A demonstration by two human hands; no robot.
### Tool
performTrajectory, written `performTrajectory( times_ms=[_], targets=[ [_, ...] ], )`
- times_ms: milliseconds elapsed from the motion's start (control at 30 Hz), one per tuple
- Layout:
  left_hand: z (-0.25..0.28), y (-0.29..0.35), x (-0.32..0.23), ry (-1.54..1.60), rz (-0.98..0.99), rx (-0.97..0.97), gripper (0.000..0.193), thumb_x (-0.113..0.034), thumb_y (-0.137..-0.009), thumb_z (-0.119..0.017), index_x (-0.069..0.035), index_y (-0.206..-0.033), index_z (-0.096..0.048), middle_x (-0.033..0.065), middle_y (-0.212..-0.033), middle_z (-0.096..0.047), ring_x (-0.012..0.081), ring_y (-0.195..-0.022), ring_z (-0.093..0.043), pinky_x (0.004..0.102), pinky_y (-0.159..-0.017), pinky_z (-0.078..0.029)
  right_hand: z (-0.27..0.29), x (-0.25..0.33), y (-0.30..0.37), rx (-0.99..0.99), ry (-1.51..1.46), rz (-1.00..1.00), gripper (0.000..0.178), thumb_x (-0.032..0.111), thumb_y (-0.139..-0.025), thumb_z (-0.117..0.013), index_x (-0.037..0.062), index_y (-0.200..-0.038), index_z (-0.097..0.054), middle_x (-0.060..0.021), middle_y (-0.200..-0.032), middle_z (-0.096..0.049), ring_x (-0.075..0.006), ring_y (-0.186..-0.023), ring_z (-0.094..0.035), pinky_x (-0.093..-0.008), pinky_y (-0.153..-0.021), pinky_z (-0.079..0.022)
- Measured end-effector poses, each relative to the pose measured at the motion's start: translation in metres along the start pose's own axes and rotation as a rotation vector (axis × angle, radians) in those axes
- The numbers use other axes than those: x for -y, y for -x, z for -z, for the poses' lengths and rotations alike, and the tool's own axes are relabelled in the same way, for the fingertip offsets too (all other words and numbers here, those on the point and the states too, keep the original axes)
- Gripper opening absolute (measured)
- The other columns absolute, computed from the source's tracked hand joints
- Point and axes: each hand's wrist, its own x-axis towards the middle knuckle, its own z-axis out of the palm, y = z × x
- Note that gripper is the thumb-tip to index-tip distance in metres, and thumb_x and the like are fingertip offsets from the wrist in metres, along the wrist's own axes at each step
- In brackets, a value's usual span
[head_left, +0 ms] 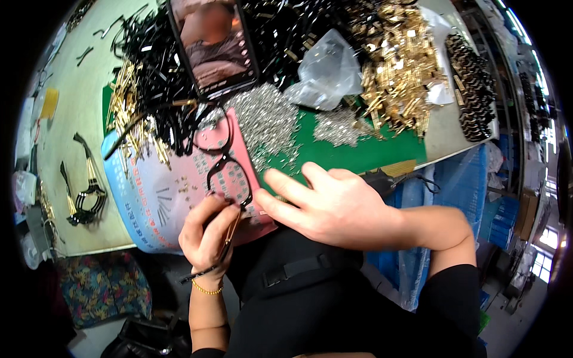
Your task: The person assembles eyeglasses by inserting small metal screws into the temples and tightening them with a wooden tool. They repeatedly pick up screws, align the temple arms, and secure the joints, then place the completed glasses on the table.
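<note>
A pair of black eyeglasses [224,160] with gold-and-black temples is pinched at its near end by my left hand [208,231]. One temple lies along that hand down to the wrist; the other reaches out to the far left. My right hand [331,206] hovers just right of the near lens with fingers stretched and apart, and nothing shows in them. Beyond its fingertips spreads a heap of tiny silver metal pieces [265,119]. Under the glasses is a pink and blue printed mat [140,206] with a few tiny parts on it.
A phone [218,51] lies over black temples [158,56]. Gold parts [403,71] are heaped at the right, by a clear plastic bag [330,68] and a smaller silver pile [340,127]. Another glasses frame [89,200] sits at the left. A green mat [382,149] covers the middle.
</note>
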Motion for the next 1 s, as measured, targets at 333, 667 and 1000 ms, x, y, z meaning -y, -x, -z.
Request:
performTrajectory(
  times_ms=[333,667,1000],
  targets=[
    [0.077,-0.051,-0.045,-0.169,0.593,-0.088,0.027,-0.026,-0.094,-0.069,-0.001,-0.104,-0.064,0.0139,-0.079,-0.072,0.0339,-0.072,-0.073,0.0408,-0.068,-0.058,0.030,-0.105,0.020,-0.153,0.057,-0.717,0.020,0.019,-0.093,-0.068,0.0030,-0.104,-0.065,-0.0211,-0.087,-0.069,-0.0406,-0.081,-0.068,-0.0483,-0.071,-0.053],
    [0.120,-0.031,0.099,-0.944,0.492,-0.180,0.033,-0.041,-0.086,-0.078,-0.015,-0.106,-0.075,0.0104,-0.126,-0.058,0.0334,-0.126,-0.051,0.0585,-0.112,-0.032,0.012,-0.122,0.009,0.044,0.259,-0.697,0.027,0.020,-0.089,-0.072,-0.0005,-0.102,-0.059,-0.0242,-0.089,-0.068,-0.0437,-0.083,-0.066,-0.0512,-0.072,-0.051],
    [0.079,-0.089,0.104,-0.632,0.523,-0.021,0.021,-0.022,-0.090,-0.071,-0.003,-0.091,-0.063,0.0176,-0.088,-0.069,0.0391,-0.082,-0.068,0.0480,-0.074,-0.055,0.016,-0.125,0.014,0.017,0.351,-0.554,0.024,0.016,-0.083,-0.073,-0.0004,-0.084,-0.056,-0.0221,-0.076,-0.065,-0.0427,-0.073,-0.067,-0.0511,-0.065,-0.053]
  ],
)
